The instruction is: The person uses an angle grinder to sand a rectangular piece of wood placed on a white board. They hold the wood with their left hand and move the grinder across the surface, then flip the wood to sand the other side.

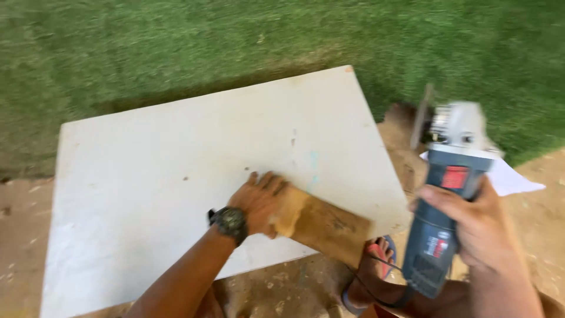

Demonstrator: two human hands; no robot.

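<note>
My left hand (pixel 259 203), with a dark watch on the wrist, rests on one end of a short brown wooden plank (pixel 323 227). The plank lies at the near right corner of a white board (pixel 176 171) and sticks out past its edge. My right hand (pixel 477 227) grips the blue-grey body of an angle grinder (pixel 444 194). The grinder is held in the air off the board's right side, its disc end pointing away from me. A black cord hangs from its rear end.
Green artificial turf (pixel 235 35) lies beyond the board. Bare sandy ground (pixel 23 224) surrounds the board near me. A white sheet (pixel 515 179) lies on the ground at right. My foot in a sandal (pixel 376 259) shows below the plank.
</note>
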